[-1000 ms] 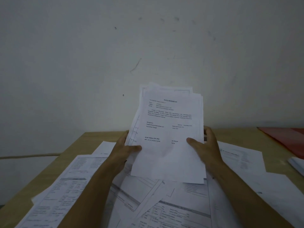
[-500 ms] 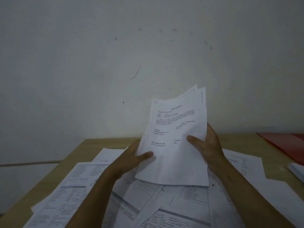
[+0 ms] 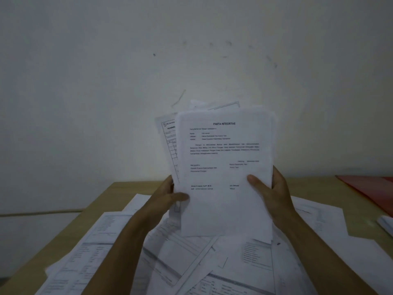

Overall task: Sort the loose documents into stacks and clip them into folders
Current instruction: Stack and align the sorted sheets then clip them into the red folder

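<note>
I see both hands gripping an upright sheaf of white printed sheets (image 3: 223,167) above the light wooden table (image 3: 102,201) — left hand (image 3: 168,199) at its left edge, right hand (image 3: 274,194) at its right. More loose white papers (image 3: 191,258) lie spread on the table beneath, a red folder (image 3: 370,190) at its far right.

Scuffed white wall (image 3: 106,92), wooden table (image 3: 110,194)

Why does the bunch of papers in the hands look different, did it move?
Yes. The held papers swung back upright from leaning right, judged against the table's far edge.
</note>
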